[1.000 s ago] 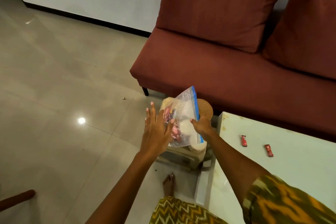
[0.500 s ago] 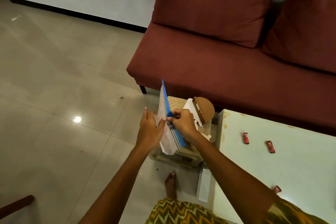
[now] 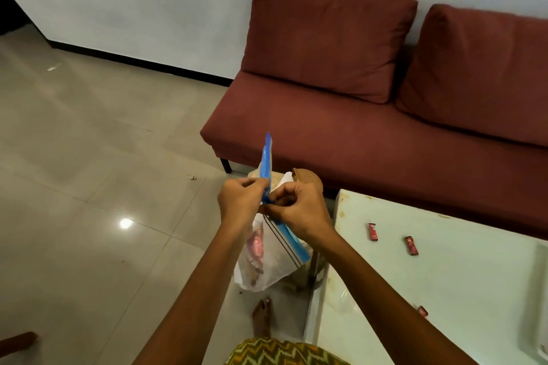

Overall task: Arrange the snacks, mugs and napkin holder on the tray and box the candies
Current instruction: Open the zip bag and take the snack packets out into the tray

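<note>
- Your left hand (image 3: 241, 201) and your right hand (image 3: 299, 210) are both closed in a pinch on the blue zip strip of one clear zip bag (image 3: 268, 258); the two hands almost touch each other.
- The bag hangs below your hands, over the floor, just beside the left edge of the white table (image 3: 444, 281). Pink wrapped candies show through the plastic, but you cannot count them.
- On the table you have three red candies: two (image 3: 373, 231) (image 3: 411, 245) lying near each other, and a third (image 3: 422, 311) partly hidden by your right forearm.
- One woven brown thing (image 3: 308, 179) and something white stand behind your hands; they are mostly covered and hard to name.
- One red sofa (image 3: 370, 139) with two cushions stands behind; the right cushion is cut off.
</note>
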